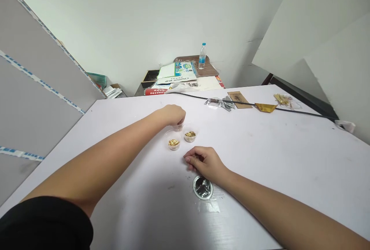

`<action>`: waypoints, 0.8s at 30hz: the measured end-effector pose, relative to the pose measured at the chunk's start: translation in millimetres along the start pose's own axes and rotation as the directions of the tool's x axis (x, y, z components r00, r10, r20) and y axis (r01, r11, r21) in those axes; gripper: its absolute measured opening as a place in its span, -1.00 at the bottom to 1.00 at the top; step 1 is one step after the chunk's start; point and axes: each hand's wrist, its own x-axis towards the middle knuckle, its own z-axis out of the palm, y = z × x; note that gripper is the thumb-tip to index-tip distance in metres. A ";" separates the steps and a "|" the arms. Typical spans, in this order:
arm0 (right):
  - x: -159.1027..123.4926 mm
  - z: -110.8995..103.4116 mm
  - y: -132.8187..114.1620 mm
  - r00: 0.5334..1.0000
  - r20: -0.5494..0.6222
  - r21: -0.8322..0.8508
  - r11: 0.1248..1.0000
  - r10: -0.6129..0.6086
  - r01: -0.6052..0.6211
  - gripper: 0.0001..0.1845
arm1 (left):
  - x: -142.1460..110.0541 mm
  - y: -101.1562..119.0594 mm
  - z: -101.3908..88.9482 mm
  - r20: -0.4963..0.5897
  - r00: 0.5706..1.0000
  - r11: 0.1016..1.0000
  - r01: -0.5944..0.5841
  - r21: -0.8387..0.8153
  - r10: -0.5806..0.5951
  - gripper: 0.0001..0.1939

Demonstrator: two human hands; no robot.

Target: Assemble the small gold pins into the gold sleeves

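My left hand [172, 114] reaches over the white table [274, 153] and closes from above on a small clear cup [178, 127]. Two more small clear cups with gold bits stand beside it: one [190, 136] to the right, one [174, 143] nearer me. My right hand [204, 162] rests on the table just below these cups, fingers curled with the tips together; whether they pinch something tiny I cannot tell. A round metal tin [202, 187] with small metal parts lies right under my right wrist, on a clear plastic bag.
A black cable [260, 105] crosses the far side of the table. Near it lie a silver foil packet [216, 102], a brown card [238, 99], a gold packet [266, 107] and gold pieces [282, 99]. Beyond the table: papers, boxes and a water bottle [202, 56]. Grey panels lean at left.
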 end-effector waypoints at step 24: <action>0.3 -1.2 3.4 0.998 -0.008 0.016 0.997 -0.069 0.070 -0.75 | -41.5 -24.3 12.8 -0.556 0.828 0.843 -0.349 -0.408 0.074 -0.85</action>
